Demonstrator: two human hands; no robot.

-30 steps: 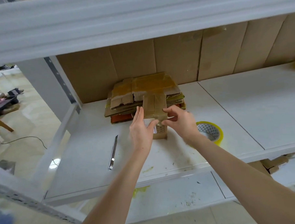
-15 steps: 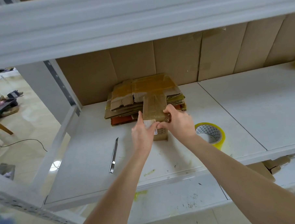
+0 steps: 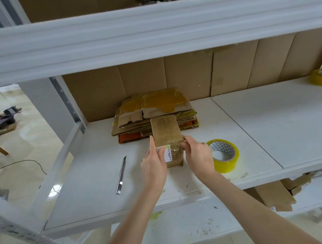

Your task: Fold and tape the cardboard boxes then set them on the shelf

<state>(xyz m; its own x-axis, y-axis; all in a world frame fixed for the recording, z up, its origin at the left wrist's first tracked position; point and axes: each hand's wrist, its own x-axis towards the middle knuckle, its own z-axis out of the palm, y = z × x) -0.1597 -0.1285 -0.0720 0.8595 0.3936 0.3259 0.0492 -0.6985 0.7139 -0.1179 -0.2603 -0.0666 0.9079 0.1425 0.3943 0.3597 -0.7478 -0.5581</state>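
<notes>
From the head camera, a small cardboard box (image 3: 166, 138) stands on the white shelf (image 3: 267, 126), just in front of a stack of flattened cardboard (image 3: 152, 111), its top flaps folded shut and glossy tape running over the seam and down the near face. The left grip (image 3: 153, 166) lies flat against the box's left side, fingers straight and thumb over the front corner, pressing rather than clasping. This probably braces the box so it does not slide. The right grip (image 3: 198, 157) has its fingers curled at the upper right edge, pinching the box there, seemingly rubbing the tape end down. The yellow tape roll (image 3: 223, 156) lies flat just beside the right wrist, and a utility knife (image 3: 121, 176) lies to the left, well apart from the box, both likely kept within reach for the next one. A second tape roll (image 3: 319, 78) sits far to the right. Loose cardboard pieces (image 3: 276, 196) rest on the lower shelf.
</notes>
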